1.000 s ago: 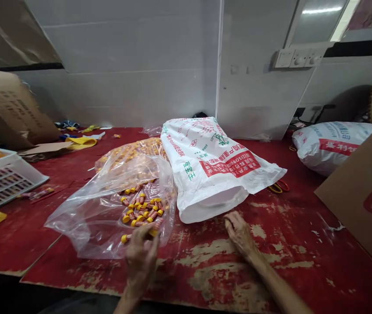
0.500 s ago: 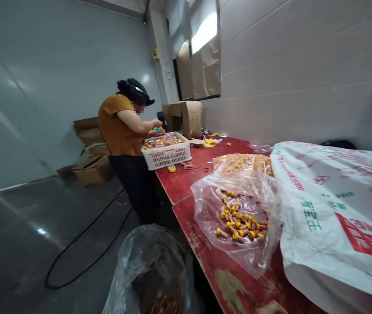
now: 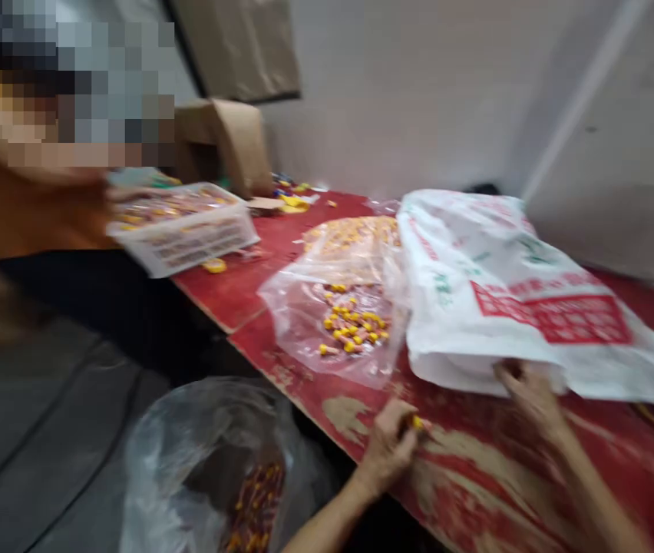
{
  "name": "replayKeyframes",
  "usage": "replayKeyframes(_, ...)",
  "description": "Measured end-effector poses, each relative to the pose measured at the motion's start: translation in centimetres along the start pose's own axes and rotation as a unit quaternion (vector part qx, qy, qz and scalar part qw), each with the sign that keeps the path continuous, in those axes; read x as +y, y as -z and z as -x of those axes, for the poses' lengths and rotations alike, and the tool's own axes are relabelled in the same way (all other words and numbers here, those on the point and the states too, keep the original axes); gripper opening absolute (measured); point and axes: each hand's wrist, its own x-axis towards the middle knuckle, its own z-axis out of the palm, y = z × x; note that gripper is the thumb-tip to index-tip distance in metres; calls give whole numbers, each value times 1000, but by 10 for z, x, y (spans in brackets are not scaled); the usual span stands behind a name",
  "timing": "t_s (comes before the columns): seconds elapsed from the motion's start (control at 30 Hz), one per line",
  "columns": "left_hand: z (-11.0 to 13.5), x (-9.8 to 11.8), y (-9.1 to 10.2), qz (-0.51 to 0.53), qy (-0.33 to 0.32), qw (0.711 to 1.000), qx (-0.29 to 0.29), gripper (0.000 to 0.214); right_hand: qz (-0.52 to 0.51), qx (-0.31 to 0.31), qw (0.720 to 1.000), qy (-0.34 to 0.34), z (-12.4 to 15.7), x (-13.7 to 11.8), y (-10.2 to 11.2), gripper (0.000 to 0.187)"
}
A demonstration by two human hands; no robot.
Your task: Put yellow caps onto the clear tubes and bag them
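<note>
My left hand (image 3: 389, 444) is over the table's front edge, its fingers closed on a small yellow-capped tube (image 3: 417, 422) with a pinkish body. At the mouth of a large white woven sack (image 3: 465, 330), my right hand (image 3: 534, 393) touches the lower edge; its fingers are blurred and partly hidden there. Left of the sack lies a clear plastic bag (image 3: 292, 330) with several similar yellow-capped tubes (image 3: 355, 326) on it. Behind that is a fuller bag (image 3: 350, 234) of them.
A lined bin or sack (image 3: 154, 430) holding more tubes stands below the red table (image 3: 217, 303). Further left, a co-worker in an orange top (image 3: 33, 215) stands at a white crate (image 3: 194, 238) full of tubes. A yellow tape roll (image 3: 215, 266) and cardboard box (image 3: 240, 146) are nearby.
The view has swung right and nearer the table. Both my hands have come into sight, the left with a tube. The sack's front edge now appears raised and its shape has shifted.
</note>
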Motion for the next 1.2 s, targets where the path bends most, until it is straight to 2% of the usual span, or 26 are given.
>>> replayKeyframes(0.07,-6,1,-1,86,59,994,20,7,-93,-9,993,-76,42,-2,20,40)
replayKeyframes(0.13,-10,0,-5,169,125,977,36,14,-243,-10,960,-135,73,-14,23,46)
replayKeyframes(0.2,-7,1,-12,223,172,959,30,22,-349,-6,923,-161,95,-24,17,50)
replayKeyframes(0.3,4,9,-24,268,202,942,-3,24,-404,-6,899,-167,119,-30,12,41)
replayKeyframes(0.37,11,16,-31,288,214,934,3,25,-403,-17,900,-167,131,-28,13,33)
replayKeyframes(0.5,18,23,-41,319,233,918,35,32,-374,-49,912,-164,145,-28,15,31)
replayKeyframes(0.7,29,26,-46,266,241,933,10,25,-335,-133,918,-164,157,-37,7,31)
replayKeyframes(0.8,36,28,-48,209,209,955,4,27,-251,-149,951,-104,163,-38,2,31)
replayKeyframes(0.9,42,31,-48,157,169,973,-18,28,-176,-120,975,-56,171,-41,-5,27)
replayKeyframes(1.07,39,30,-45,109,120,986,-45,24,-163,-81,980,-84,177,-47,-17,28)
replayKeyframes(1.13,35,30,-43,80,93,990,-71,23,-173,-93,975,-100,175,-47,-17,30)
replayKeyframes(1.2,30,29,-41,56,79,991,-96,24,-137,-114,979,-99,169,-41,-10,32)
